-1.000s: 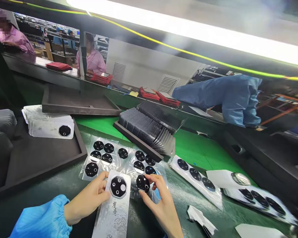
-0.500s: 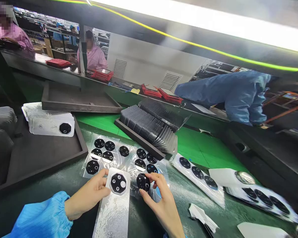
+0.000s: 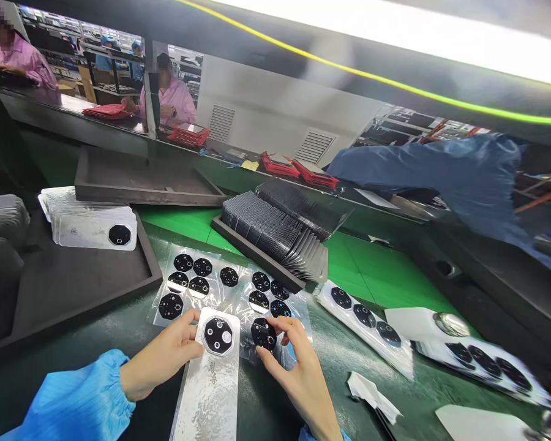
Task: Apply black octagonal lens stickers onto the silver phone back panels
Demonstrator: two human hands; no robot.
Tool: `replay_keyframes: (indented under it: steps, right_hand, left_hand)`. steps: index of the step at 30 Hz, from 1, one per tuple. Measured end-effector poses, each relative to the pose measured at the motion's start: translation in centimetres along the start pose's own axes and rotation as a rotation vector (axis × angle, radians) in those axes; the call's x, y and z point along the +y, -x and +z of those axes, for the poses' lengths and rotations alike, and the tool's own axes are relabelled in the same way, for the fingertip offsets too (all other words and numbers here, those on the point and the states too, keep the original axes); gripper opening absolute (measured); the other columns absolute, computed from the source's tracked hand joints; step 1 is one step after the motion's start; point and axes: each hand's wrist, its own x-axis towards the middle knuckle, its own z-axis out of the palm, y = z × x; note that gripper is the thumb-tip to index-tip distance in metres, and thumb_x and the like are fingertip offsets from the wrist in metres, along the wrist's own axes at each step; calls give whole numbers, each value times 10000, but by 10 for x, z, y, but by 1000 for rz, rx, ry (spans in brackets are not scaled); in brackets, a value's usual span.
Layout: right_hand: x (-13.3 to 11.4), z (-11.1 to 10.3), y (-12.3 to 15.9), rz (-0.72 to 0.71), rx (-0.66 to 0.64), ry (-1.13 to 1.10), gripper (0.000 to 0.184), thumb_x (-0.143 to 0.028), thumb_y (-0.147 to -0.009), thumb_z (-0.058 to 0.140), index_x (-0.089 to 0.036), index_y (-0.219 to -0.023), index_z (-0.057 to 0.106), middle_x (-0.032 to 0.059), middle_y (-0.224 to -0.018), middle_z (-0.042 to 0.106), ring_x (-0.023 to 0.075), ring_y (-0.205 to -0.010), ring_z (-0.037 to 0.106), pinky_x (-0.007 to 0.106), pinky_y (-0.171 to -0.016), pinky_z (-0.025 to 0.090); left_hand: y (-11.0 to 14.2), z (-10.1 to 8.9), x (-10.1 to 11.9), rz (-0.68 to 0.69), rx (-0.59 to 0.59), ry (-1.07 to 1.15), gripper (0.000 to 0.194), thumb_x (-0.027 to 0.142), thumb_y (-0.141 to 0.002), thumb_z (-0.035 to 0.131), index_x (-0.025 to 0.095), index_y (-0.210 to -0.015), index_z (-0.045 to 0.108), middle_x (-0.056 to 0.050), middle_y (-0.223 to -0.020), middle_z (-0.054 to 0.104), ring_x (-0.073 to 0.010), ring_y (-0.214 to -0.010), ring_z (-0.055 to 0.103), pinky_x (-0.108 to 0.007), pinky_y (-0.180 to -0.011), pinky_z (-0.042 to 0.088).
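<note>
My left hand (image 3: 163, 355) is closed on the upper left edge of a silvery phone back cover (image 3: 213, 386), thumb on its face. A black octagonal area with several round holes sits near the cover's top; its lower end runs out of view. Just right of it, my right hand (image 3: 300, 367) pinches a black octagonal camera lens plate (image 3: 263, 334) by its right edge, between thumb and fingers. Behind both hands lie clear plastic sheets (image 3: 227, 303) bearing several similar black plates (image 3: 197, 286).
On the left, a dark tray (image 3: 82, 285) carries fanned silvery covers (image 3: 94, 229). A rack of thin dark panels (image 3: 275, 233) stands at centre back. Bagged lens plates (image 3: 365, 324), a crumpled white wipe (image 3: 371, 395) and a metal-topped dispenser (image 3: 450, 324) lie right. A blue-sleeved person (image 3: 431, 165) reaches beyond the partition.
Both hands keep their holds almost unmoved, the cover only tilting slightly so its reflections shift. The view shifts a little. The blue-sleeved person beyond the partition has moved right.
</note>
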Motion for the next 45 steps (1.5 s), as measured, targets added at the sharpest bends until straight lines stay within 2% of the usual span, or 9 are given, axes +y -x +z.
replay_keyframes:
  steps: [5, 9, 14, 17, 20, 25, 34, 45]
  right_hand:
    - [-1, -1, -2, -15, 8, 7, 334, -283, -815, 666, -259, -1143, 603, 54, -1046, 588, 205, -856, 562, 339, -742, 522]
    - [-17, -2, -4, -54, 32, -10, 345, -279, -829, 666, -254, -1163, 586, 58, -1058, 581, 206, -861, 574, 339, -743, 524]
    - [-48, 8, -1, -173, -123, -89, 399, -191, -824, 661, -261, -1200, 548, 55, -1091, 564, 214, -980, 580, 322, -808, 517]
    - [-55, 14, 2, -209, -187, -109, 441, -145, -811, 651, -252, -1221, 526, 55, -1087, 549, 212, -1001, 574, 323, -850, 509]
    - [-51, 13, 2, -197, -154, -95, 430, -163, -823, 652, -255, -1223, 522, 57, -1107, 543, 219, -1020, 566, 335, -865, 501]
    - [-39, 5, -1, -133, -66, -55, 377, -234, -851, 658, -265, -1208, 539, 57, -1133, 542, 226, -1025, 552, 349, -856, 494]
    - [-34, 4, -1, -109, -50, -54, 359, -239, -848, 658, -260, -1193, 560, 55, -1119, 548, 219, -986, 551, 332, -805, 495]
    - [-35, 2, -2, -93, -36, -45, 367, -211, -832, 658, -265, -1182, 562, 46, -1081, 552, 205, -906, 552, 325, -767, 503]
  left_hand:
    - [0, -1, 1, 4, -7, -14, 403, 136, -807, 524, 194, -1204, 481, -28, -1042, 721, -194, -945, 652, -352, -900, 429]
    - [2, 2, 1, 4, -40, 11, 390, 154, -839, 538, 201, -1222, 481, -40, -1070, 710, -211, -985, 645, -371, -925, 428]
    - [1, 6, -7, 33, -79, -15, 346, 209, -865, 572, 207, -1206, 513, -22, -979, 685, -208, -945, 632, -335, -847, 437]
    - [0, 5, -11, 32, -61, -56, 345, 227, -873, 583, 212, -1211, 519, -3, -891, 662, -205, -923, 619, -325, -821, 425]
    - [0, 4, -12, 40, -71, -46, 335, 223, -877, 576, 207, -1206, 517, -5, -888, 661, -204, -932, 613, -331, -839, 420]
    - [-1, 3, -9, 34, -99, -10, 311, 190, -883, 543, 201, -1191, 503, -25, -1005, 687, -189, -932, 619, -340, -861, 423]
    - [-1, 3, -5, -26, -67, -1, 336, 165, -857, 538, 190, -1189, 491, -36, -1058, 712, -196, -975, 636, -355, -911, 416]
    - [-2, 4, -1, -52, -48, -9, 349, 149, -843, 529, 182, -1189, 498, -35, -1046, 724, -176, -902, 649, -310, -842, 442]
